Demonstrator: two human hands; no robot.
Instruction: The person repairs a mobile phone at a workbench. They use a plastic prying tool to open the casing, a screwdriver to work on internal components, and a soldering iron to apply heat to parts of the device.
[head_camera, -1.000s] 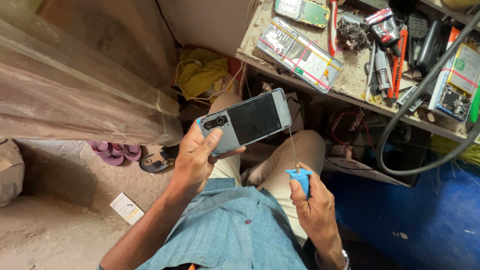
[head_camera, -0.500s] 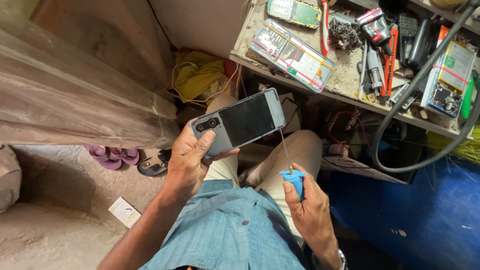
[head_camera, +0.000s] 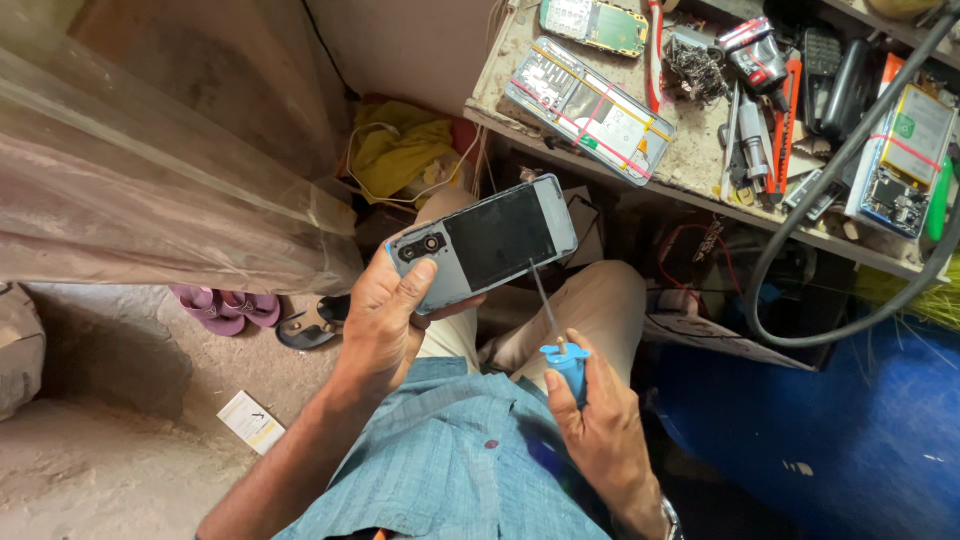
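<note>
The counter (head_camera: 700, 170) at one o'clock is strewn with circuit boards and tools. At center, my left hand (head_camera: 385, 320) is wrapped around a phone (head_camera: 485, 243), back up, thumb by its camera. At five o'clock, my right hand (head_camera: 600, 420) is closed on a blue-handled screwdriver (head_camera: 565, 360), its thin shaft touching the phone's lower edge.
</note>
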